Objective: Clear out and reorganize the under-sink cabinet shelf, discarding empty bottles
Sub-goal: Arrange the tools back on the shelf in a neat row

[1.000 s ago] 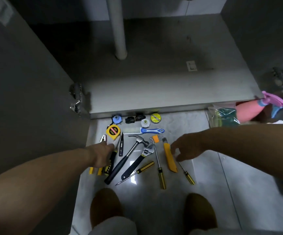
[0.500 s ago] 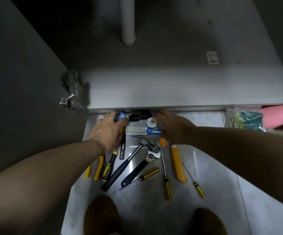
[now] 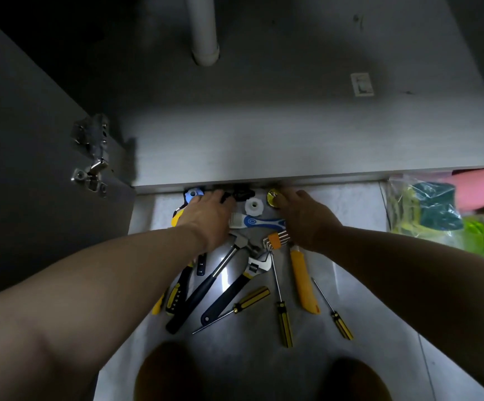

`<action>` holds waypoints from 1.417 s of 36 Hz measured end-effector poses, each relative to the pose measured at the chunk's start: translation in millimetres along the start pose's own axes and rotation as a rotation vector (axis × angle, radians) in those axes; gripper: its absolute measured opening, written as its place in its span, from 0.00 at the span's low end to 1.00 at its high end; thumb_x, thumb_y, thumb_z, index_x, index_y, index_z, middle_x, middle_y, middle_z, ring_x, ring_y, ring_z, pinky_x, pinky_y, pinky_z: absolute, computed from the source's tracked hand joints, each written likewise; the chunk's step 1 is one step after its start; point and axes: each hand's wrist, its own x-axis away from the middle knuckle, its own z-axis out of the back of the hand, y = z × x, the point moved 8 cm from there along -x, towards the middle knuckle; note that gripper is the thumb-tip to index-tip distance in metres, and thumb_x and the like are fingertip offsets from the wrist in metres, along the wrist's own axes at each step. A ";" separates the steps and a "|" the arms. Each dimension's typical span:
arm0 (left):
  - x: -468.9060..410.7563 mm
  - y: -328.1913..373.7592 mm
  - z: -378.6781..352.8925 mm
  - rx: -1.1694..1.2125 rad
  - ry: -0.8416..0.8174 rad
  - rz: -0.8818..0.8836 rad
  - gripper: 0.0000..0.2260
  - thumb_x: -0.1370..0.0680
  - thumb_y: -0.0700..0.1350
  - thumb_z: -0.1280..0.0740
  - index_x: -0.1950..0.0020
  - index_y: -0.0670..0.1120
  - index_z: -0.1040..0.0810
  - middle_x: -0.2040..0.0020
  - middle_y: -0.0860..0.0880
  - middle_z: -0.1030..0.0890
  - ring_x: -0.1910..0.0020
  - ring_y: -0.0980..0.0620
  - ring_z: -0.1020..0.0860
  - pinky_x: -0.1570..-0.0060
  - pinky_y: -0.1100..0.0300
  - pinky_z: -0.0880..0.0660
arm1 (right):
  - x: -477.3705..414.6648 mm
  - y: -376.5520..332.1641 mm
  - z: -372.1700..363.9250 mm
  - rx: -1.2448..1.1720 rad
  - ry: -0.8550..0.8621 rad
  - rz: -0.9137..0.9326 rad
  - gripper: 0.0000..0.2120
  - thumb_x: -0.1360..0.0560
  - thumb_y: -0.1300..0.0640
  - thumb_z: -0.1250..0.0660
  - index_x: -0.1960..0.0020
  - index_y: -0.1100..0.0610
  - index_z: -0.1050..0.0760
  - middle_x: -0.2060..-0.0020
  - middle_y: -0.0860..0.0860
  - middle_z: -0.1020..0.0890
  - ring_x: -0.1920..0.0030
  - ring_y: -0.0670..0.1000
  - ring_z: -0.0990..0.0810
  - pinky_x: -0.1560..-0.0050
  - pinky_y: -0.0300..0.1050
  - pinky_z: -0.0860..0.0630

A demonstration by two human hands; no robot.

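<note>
Your shelf (image 3: pixel 307 134) sits bare; tools wait on the floor (image 3: pixel 365 299). Left hand (image 3: pixel 206 215) and right hand (image 3: pixel 304 218) reach twelve o'clock, grip unclear.

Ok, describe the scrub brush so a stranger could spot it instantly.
Start at the front edge of the cabinet shelf and drop to the tools on the floor tiles. Between the two hands lies the brush, crosswise. It is the only blue-and-white tool; the others are yellow, black or steel.

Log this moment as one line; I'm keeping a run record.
left hand: at blue roll | right hand: at yellow roll | tools: on floor | cabinet shelf: bare
</note>
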 end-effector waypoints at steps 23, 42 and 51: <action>35.5 29.6 78.9 0.195 -0.104 -0.050 0.08 0.22 0.43 0.32 0.46 0.51 0.15 0.46 0.50 0.15 0.46 0.49 0.18 0.48 0.62 0.24 | 51.4 8.7 76.8 0.026 -0.188 0.041 0.16 0.29 0.47 0.29 0.45 0.51 0.25 0.50 0.55 0.19 0.49 0.59 0.20 0.54 0.47 0.26; 166.2 218.6 229.3 0.722 -0.113 -0.110 0.10 0.22 0.33 0.30 0.46 0.42 0.27 0.57 0.43 0.19 0.67 0.53 0.20 0.70 0.64 0.21 | 325.1 93.2 200.3 -0.695 0.093 -0.312 0.07 0.24 0.60 0.30 0.49 0.50 0.22 0.65 0.46 0.22 0.70 0.47 0.24 0.67 0.43 0.23; 154.8 299.4 191.2 0.807 -0.169 -0.152 0.08 0.21 0.35 0.30 0.43 0.39 0.22 0.54 0.41 0.19 0.58 0.46 0.20 0.48 0.48 0.17 | 381.5 140.1 92.6 -0.945 0.261 -0.690 0.18 0.28 0.53 0.25 0.45 0.56 0.29 0.61 0.55 0.19 0.67 0.52 0.22 0.68 0.42 0.27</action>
